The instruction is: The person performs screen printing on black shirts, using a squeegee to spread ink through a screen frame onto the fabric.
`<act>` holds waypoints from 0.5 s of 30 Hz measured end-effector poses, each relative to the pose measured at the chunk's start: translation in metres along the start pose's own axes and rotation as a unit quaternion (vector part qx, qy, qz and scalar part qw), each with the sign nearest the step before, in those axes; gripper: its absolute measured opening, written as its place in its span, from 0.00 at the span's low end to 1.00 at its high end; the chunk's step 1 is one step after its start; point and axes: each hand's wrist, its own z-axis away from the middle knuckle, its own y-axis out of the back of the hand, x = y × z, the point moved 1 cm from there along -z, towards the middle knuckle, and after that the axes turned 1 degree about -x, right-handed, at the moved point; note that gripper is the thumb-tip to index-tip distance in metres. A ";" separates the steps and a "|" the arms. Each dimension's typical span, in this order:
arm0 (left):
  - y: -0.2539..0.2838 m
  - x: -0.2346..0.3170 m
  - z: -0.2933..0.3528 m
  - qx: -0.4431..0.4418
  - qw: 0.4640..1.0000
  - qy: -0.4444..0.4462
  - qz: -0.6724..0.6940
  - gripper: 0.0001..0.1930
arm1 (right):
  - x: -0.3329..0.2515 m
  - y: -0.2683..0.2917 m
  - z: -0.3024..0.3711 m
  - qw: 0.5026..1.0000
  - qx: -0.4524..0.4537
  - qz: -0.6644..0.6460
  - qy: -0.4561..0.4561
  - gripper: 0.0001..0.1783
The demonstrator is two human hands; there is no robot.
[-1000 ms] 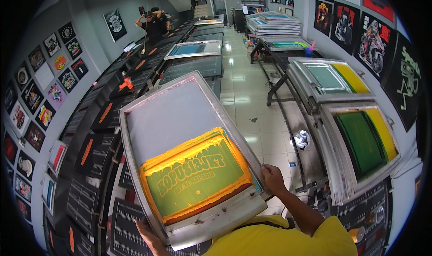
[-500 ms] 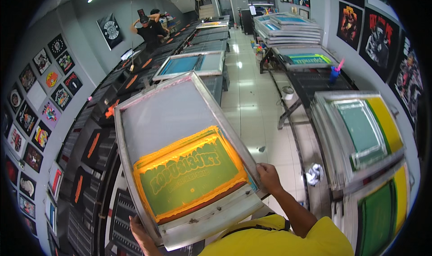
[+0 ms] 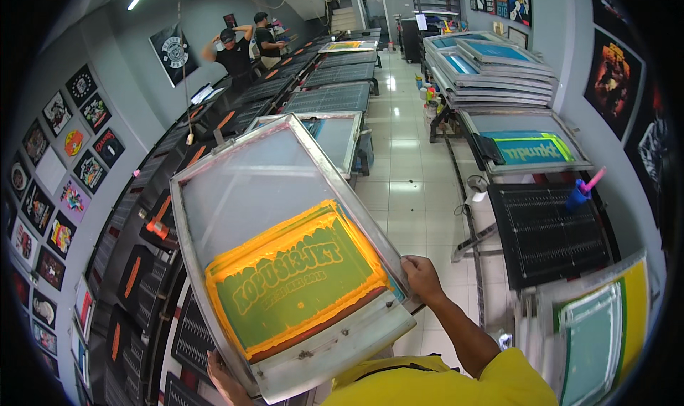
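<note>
I carry a large screen printing frame (image 3: 246, 181) before me, tilted with its far end toward the upper left. Its upper mesh is grey; lower down, thick orange ink (image 3: 285, 238) rings a green stencil area with lettering. A wide pale squeegee (image 3: 335, 345) with a reddish-brown edge lies across the near end. My right hand (image 3: 422, 280) is closed around the right rim, thumb on top. At the lower left corner my left hand (image 3: 226, 379) grips the rim, its fingers partly hidden beneath.
Long rows of black printing boards (image 3: 331, 98) run along the left, several bearing orange prints. Another screen (image 3: 342, 144) rests there. On the right stand stacked screens (image 3: 499, 67), a black board (image 3: 548, 231) and a blue cup (image 3: 578, 194). A tiled aisle (image 3: 399, 167) lies between. Two people (image 3: 235, 53) stand far left.
The view has moved forward along the aisle, with the right-hand screens shifting nearer and lower. The frame stays in both my hands. A second person shows more clearly at the back.
</note>
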 end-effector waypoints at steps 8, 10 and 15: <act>-0.189 -0.016 -0.101 -0.009 1.000 0.004 -0.018 0.26 | -0.015 0.044 -0.205 0.998 0.020 0.032 0.043 0.17; -0.240 -0.015 -0.122 -0.004 1.000 0.007 -0.007 0.26 | -0.020 0.058 -0.253 0.997 0.038 0.043 0.052 0.17; -0.347 -0.023 -0.173 0.017 0.999 -0.009 -0.043 0.24 | -0.027 0.091 -0.366 0.997 0.039 0.063 0.037 0.17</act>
